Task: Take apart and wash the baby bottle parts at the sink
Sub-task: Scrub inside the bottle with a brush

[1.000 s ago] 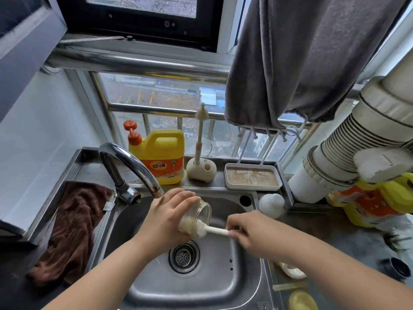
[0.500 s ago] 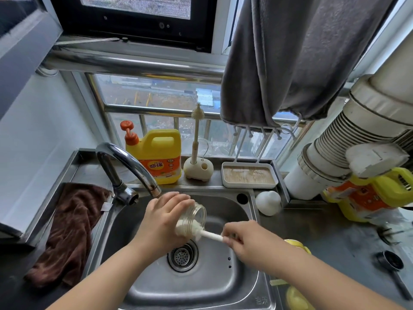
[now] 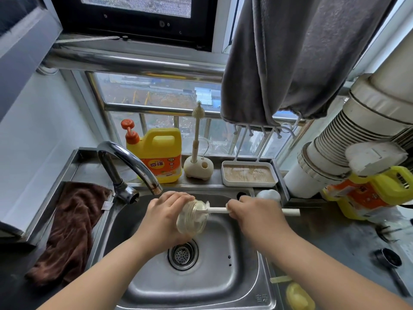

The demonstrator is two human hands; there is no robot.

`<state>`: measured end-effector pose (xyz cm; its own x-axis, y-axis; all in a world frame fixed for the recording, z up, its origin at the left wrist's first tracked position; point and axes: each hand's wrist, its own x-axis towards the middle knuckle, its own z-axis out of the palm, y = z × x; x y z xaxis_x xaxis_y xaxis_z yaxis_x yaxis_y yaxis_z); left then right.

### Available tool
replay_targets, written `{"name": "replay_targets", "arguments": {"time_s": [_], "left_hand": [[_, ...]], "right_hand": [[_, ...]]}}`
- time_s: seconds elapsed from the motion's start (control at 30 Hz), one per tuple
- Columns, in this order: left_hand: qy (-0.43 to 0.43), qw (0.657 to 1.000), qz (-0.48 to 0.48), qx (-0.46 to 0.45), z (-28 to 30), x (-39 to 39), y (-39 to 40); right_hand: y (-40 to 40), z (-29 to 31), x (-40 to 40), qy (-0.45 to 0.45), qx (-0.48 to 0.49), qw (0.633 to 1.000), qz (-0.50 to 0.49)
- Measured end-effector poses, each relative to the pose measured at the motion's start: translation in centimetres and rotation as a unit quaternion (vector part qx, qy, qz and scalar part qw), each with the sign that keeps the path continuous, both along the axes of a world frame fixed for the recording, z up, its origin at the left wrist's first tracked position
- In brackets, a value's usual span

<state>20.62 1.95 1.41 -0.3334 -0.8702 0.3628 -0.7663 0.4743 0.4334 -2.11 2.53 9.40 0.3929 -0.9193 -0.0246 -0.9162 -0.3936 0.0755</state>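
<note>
Baby bottle (image 3: 192, 218) gripped in left hand (image 3: 165, 217) over sink (image 3: 223, 276), right hand (image 3: 254, 214) clutching brush (image 3: 218, 210) at its mouth

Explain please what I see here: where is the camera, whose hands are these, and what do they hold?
The camera sits on a person's head, looking down at a metal sink. There is no machine, only two bare hands. The left hand grips a clear bottle tilted over the drain. The right hand holds a white brush whose head is inside the bottle's mouth. Behind the sink stand a yellow soap jug, another brush in its stand and a small tray. A brown cloth lies on the left.
</note>
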Motion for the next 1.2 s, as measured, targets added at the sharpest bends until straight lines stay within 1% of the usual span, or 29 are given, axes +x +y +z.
{"name": "replay_targets", "arguments": {"time_s": [0.03, 0.07, 0.17, 0.27, 0.3, 0.33, 0.4, 0.43, 0.5, 0.57, 0.63, 0.7, 0.73, 0.8, 0.9, 0.93, 1.03, 1.07, 1.1, 1.13, 1.2], "left_hand": [[0.002, 1.000, 0.002, -0.003, 0.1, 0.0, 0.0], [0.006, 1.000, 0.005, -0.008, 0.2, 0.0, 0.1], [0.007, 0.999, 0.007, -0.032, 0.1, -0.1, 0.3], [-0.005, 0.999, 0.007, -0.039, -0.1, 0.2, 0.3], [-0.012, 0.999, 0.005, -0.040, -0.2, 0.3, 0.2], [-0.016, 0.999, 0.004, -0.040, -0.3, 0.4, 0.2], [-0.021, 0.999, 0.001, -0.029, -0.4, 0.4, 0.4], [-0.023, 1.000, -0.002, -0.021, -0.4, 0.3, 0.6], [-0.025, 1.000, -0.013, -0.005, -0.6, 0.0, 1.1], [-0.019, 1.000, -0.021, 0.012, -0.8, -0.1, 1.5], [-0.010, 0.999, -0.024, 0.022, -0.7, -0.2, 1.8], [-0.001, 1.000, -0.021, 0.015, -0.2, -0.5, 1.8], [0.006, 1.000, -0.021, 0.007, 0.1, -0.7, 1.8], [0.014, 0.999, -0.030, -0.012, 0.6, -1.2, 1.7], [0.005, 0.999, -0.037, -0.040, 0.6, -1.8, 1.5], [0.000, 0.998, -0.035, -0.044, 0.7, -1.7, 1.4], [-0.013, 0.998, -0.036, -0.051, 0.8, -1.3, 1.0], [-0.018, 0.997, -0.039, -0.056, 0.8, -1.2, 0.9], [-0.020, 0.997, -0.043, -0.060, 0.7, -1.3, 1.0], [-0.017, 0.997, -0.045, -0.061, 0.6, -1.4, 1.1], [-0.005, 0.998, -0.042, -0.054, 0.3, -1.7, 1.5]], "right_hand": [[0.0, -0.2, 0.1, -0.041, 0.025, 0.999, -0.014], [0.1, -0.3, 0.1, -0.079, 0.087, 0.992, -0.038], [0.5, -0.9, 0.0, -0.177, 0.232, 0.954, -0.071], [0.8, -1.0, -0.1, -0.268, 0.327, 0.901, -0.100], [1.0, -0.8, -0.1, -0.285, 0.351, 0.885, -0.109], [1.2, -0.7, -0.2, -0.290, 0.364, 0.878, -0.111], [1.4, -0.6, -0.3, -0.288, 0.370, 0.876, -0.116], [1.4, -0.6, -0.4, -0.279, 0.360, 0.882, -0.120], [1.1, -0.7, -0.5, -0.218, 0.300, 0.921, -0.117], [0.9, -0.3, -0.7, -0.153, 0.214, 0.958, -0.109], [0.9, 0.1, -0.8, -0.122, 0.149, 0.976, -0.100], [1.0, 0.0, -0.7, -0.127, 0.138, 0.976, -0.107], [1.0, -0.1, -0.6, -0.150, 0.165, 0.967, -0.122], [1.2, -0.5, -0.3, -0.211, 0.250, 0.933, -0.149], [1.8, -0.7, 0.1, -0.266, 0.333, 0.892, -0.151], [2.1, -0.5, 0.2, -0.292, 0.359, 0.873, -0.153], [2.8, 0.2, -0.4, -0.383, 0.450, 0.784, -0.192], [2.9, 0.5, -0.6, -0.392, 0.465, 0.768, -0.200], [2.9, 0.8, -0.7, -0.383, 0.468, 0.771, -0.200], [2.7, 1.1, -0.9, -0.352, 0.452, 0.797, -0.193], [2.0, 1.6, -1.4, -0.225, 0.358, 0.892, -0.158]]}}
